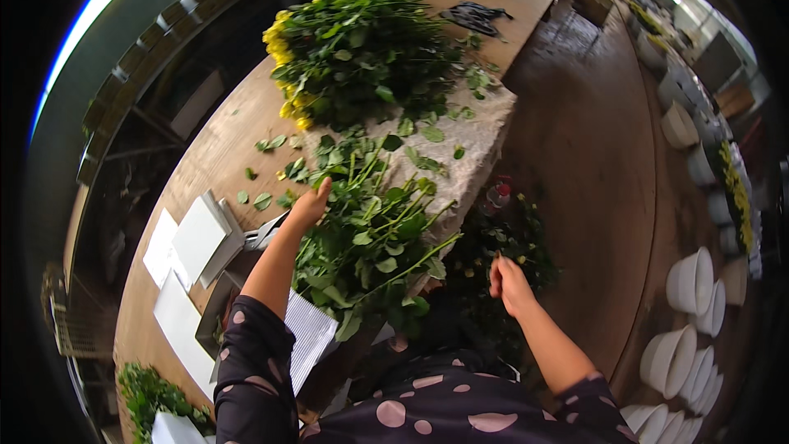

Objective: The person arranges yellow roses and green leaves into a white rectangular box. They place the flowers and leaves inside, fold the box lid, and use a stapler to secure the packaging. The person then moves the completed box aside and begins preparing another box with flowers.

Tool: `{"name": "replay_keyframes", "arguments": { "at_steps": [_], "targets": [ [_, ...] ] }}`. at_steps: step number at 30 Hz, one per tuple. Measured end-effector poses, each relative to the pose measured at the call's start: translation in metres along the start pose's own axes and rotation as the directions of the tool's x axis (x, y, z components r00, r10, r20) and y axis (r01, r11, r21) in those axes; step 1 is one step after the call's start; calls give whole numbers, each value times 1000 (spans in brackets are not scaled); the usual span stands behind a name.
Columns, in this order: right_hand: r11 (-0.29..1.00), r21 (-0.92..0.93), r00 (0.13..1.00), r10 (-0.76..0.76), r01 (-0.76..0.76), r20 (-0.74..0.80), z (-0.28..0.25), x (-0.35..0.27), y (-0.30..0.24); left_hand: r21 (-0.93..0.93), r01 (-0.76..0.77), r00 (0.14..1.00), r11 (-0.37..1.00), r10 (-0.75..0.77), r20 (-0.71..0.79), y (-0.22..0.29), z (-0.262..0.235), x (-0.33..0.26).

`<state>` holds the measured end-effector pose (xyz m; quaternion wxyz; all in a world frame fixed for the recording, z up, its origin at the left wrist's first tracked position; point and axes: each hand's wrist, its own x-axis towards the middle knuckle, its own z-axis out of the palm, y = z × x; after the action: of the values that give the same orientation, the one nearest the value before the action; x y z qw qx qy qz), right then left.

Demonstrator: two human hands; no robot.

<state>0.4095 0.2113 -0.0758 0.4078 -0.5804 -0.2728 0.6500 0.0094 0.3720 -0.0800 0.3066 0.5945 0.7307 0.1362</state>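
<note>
Left hand (pixel 311 205) flat on leafy stems (pixel 370 238), right hand (pixel 508 284) loosely curled, empty, white buckets (pixel 690 279) nearby

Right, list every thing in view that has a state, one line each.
left hand: open, fingers resting on the leafy stems
right hand: loosely curled, off the table edge; whether it holds anything cannot be told
leafy stems: lying flat in a loose heap, flower heads not visible
yellow roses: piled flat on the table, blooms at the left
white buckets: stacked and nested on the floor
white sheets: lying flat, overlapping
</note>
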Motion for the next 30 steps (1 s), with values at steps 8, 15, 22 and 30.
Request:
{"name": "replay_keyframes", "arguments": {
  "at_steps": [8,15,22,30],
  "targets": [
    [913,-407,623,311,12,718,81,43,4,-204,235,898,950,-133,419,20,13,0],
    [903,-415,583,398,-113,708,79,83,23,-57,153,775,987,-84,626,47,-15,-14],
    [714,-640,676,324,284,661,121,107,-35,132,-119,701,984,-11,713,79,-15,-21],
    [545,-710,712,264,446,650,167,130,-58,342,-137,852,930,-65,519,95,18,-49]
  ]
}}
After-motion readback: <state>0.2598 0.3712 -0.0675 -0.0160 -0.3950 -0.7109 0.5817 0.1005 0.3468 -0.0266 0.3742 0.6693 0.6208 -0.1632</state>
